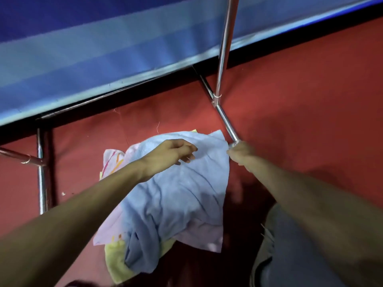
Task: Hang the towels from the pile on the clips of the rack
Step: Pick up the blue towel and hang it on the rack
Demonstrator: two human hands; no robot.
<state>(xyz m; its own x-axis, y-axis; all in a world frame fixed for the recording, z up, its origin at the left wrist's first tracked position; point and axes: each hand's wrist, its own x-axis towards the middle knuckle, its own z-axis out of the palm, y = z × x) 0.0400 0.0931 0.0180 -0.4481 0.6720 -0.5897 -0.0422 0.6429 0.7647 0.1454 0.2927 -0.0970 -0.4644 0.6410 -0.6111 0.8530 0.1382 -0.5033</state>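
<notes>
Pinches, in the right hand (241, 151), the right corner of the blue towel (182, 195), fingers curled tight around it. Holds the left hand (172, 152) over that towel's upper middle, fingers loosely bent, nothing gripped; cannot tell whether touching the cloth. Beneath the blue towel, on the red floor (300, 100): a striped pale towel (113, 160) poking out at its left, a lilac towel (199, 237) and a yellow towel (116, 257) at its near edge. Just beyond its right corner, the rack's chrome foot bar (227, 123) and upright pole (224, 46).

No text, label or number is readable anywhere.
</notes>
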